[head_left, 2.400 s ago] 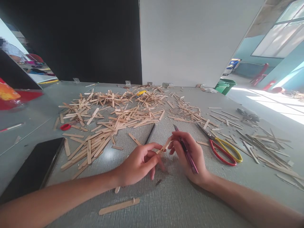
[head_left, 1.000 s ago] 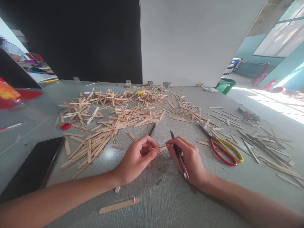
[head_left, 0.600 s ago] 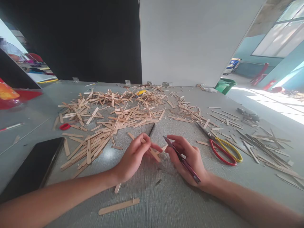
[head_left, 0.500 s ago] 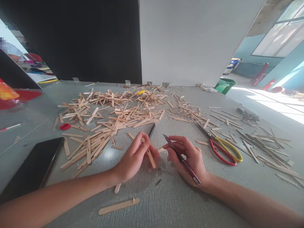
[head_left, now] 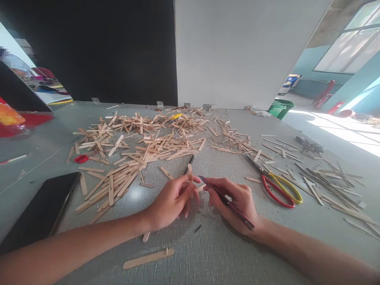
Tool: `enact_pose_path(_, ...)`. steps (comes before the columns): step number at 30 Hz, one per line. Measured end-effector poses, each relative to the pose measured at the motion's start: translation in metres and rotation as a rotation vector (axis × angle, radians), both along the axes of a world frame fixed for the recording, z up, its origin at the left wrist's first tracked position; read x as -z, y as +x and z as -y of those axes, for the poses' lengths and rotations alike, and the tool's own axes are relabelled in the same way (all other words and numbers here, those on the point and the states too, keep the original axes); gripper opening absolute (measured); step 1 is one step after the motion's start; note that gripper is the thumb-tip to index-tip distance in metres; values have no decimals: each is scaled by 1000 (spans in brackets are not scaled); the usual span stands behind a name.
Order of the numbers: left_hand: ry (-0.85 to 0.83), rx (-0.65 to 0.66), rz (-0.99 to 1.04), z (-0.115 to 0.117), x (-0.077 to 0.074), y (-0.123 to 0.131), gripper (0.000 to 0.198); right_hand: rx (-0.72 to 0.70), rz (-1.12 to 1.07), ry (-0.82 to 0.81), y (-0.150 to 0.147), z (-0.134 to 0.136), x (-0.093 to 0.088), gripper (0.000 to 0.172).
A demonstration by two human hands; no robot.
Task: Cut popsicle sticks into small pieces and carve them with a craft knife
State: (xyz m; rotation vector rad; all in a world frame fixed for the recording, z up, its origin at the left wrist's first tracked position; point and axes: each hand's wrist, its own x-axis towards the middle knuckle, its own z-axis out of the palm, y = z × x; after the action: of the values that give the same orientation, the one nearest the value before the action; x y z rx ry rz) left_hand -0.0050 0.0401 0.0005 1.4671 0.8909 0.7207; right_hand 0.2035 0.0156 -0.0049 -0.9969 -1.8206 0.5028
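My left hand [head_left: 175, 200] pinches a wooden craft stick [head_left: 190, 170] between thumb and fingers, its rounded end pointing up and away; the fingers hide its lower part. Close by on the right, my right hand [head_left: 234, 198] is wrapped round a dark red utility knife [head_left: 237, 211], its blade tip pointing toward the held stick. I cannot tell whether blade and stick touch. A short piece of craft stick [head_left: 200, 188] shows between the hands. Nearer to me lies a loose craft stick [head_left: 148, 259] with a small peg standing near its right end.
A wide pile of craft sticks [head_left: 124, 178] covers the table's middle and left. Scissors [head_left: 280, 190] with red and yellow handles lie right of my right hand, near scattered thin strips [head_left: 335, 182]. A black phone [head_left: 44, 206] and a red ring [head_left: 81, 158] are on the left.
The stick in my left hand has turned, so its end now points up instead of down toward me. The knife tip has moved slightly left and lower, nearer the stick.
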Motion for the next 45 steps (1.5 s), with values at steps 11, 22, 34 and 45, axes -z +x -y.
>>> enact_pose_path(11, 87, 10, -87, 4, -4, -1, 35, -157, -6, 96, 4, 0, 7, 21)
enact_pose_path(22, 183, 52, -149, 5, -2, -2, 36, -184, 15, 79, 4, 1, 9, 19)
enact_pose_path(34, 289, 69, -216, 6, -1, -2, 28, -257, 54, 160, 0, 0, 13, 28)
enact_pose_path(45, 292, 82, -221, 5, 3, -5, 29, -252, 80, 95, -1, 1, 10, 20)
